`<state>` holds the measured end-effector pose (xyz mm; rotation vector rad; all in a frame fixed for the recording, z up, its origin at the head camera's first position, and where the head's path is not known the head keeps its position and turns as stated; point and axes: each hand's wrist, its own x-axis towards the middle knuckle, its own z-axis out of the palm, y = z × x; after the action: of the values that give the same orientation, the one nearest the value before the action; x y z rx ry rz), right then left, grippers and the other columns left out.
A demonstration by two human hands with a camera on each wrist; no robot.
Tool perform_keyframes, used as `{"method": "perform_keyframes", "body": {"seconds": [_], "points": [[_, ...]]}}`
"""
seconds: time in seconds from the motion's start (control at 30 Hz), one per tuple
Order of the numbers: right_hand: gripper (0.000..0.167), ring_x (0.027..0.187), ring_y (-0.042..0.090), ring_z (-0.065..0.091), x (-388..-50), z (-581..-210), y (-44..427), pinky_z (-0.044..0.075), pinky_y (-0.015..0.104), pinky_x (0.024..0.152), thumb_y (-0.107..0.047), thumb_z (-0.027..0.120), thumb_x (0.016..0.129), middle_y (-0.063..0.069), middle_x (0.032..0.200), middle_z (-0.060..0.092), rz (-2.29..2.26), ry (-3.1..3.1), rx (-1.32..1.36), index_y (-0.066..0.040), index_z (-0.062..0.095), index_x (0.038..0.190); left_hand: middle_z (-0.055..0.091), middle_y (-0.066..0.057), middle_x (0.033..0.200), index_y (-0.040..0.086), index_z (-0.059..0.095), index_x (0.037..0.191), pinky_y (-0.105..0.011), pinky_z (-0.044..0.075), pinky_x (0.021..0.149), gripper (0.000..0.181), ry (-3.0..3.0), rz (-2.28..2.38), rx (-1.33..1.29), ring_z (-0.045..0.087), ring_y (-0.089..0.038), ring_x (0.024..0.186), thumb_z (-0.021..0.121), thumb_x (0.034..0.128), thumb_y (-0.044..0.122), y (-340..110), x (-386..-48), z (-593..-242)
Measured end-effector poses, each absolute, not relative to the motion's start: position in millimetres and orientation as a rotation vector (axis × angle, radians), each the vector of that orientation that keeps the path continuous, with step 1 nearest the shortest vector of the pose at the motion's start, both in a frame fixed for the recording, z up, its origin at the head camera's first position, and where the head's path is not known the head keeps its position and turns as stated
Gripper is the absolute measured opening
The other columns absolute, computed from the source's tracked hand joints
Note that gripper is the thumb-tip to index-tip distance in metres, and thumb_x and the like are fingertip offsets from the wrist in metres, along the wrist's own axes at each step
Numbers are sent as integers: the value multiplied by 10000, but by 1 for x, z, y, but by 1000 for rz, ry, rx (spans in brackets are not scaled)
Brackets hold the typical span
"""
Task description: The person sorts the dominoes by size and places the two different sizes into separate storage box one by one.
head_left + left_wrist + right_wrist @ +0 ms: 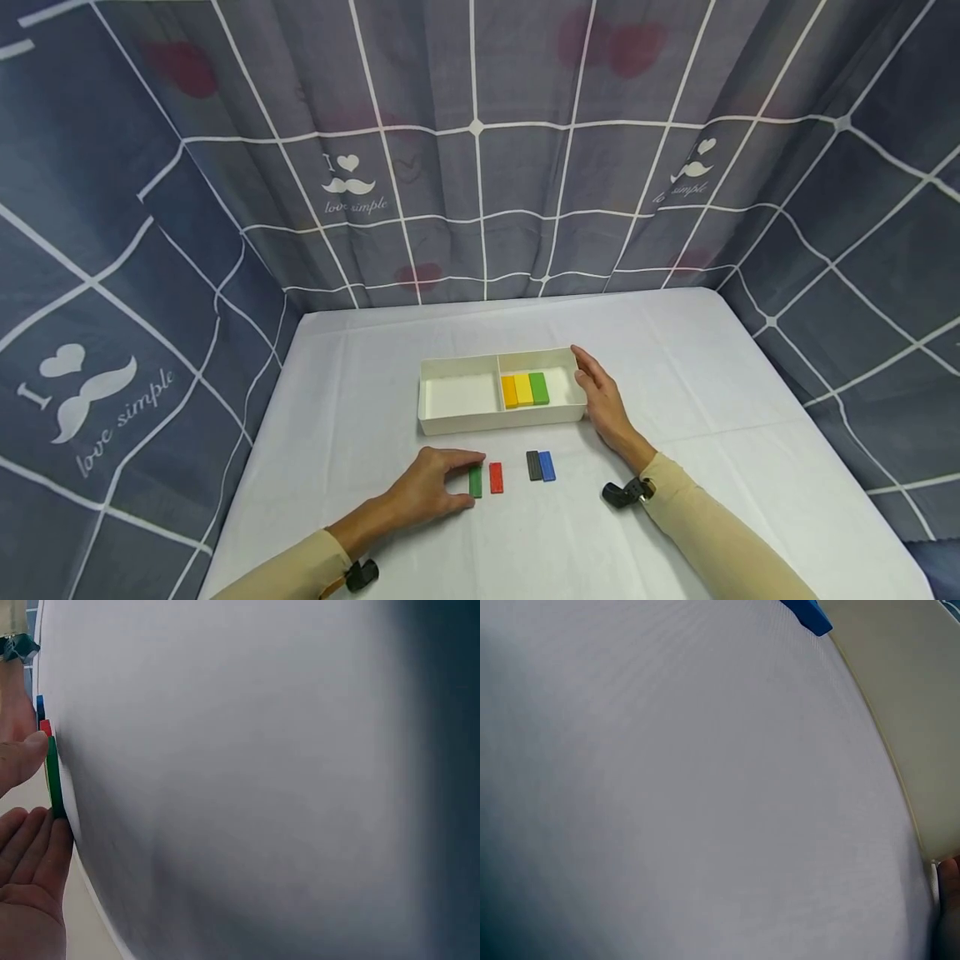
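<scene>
Thumb and fingers of my left hand (431, 487) pinch a dark green block (476, 482) by its two ends on the table; the left wrist view shows the same green block (54, 776) between thumb and fingertips. A red block (497, 478) lies just right of it. Farther right, a black block (534, 466) and a blue block (547, 466) lie side by side. My right hand (606, 407) holds the right end of a white two-compartment box (465, 423). In its right compartment sit an orange block (509, 392), a yellow block (523, 390) and a light green block (538, 388).
A white cloth covers the table (345, 400). Grey-blue grid curtains (442, 175) hang behind it and at both sides. The box's divider (500, 383) separates its two compartments.
</scene>
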<state>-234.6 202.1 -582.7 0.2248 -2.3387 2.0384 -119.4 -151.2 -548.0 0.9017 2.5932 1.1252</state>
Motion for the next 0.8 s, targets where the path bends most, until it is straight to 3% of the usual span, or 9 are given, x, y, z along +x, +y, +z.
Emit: {"method": "perform_keyframes", "body": {"seconds": [0.37,0.8], "points": [[511,1663,329,306,-234,-581,202,209,549,1371,-202,447,1190,139,1763,388,2032,-2340,223,-157,420,1698,793,-77,1336,20,740,1384,-369,615,1070,638,2627,1091,910,753,-187,1247,990,803,101,-148,-119,-549],[513,1658,280,317,-235,-582,202,228,528,1369,-225,447,1193,91,1767,388,2031,-2346,222,-193,413,1704,786,-45,1349,42,738,1395,-358,617,1065,582,2673,1014,911,752,-180,1244,954,860,118,-145,-118,-551]]}}
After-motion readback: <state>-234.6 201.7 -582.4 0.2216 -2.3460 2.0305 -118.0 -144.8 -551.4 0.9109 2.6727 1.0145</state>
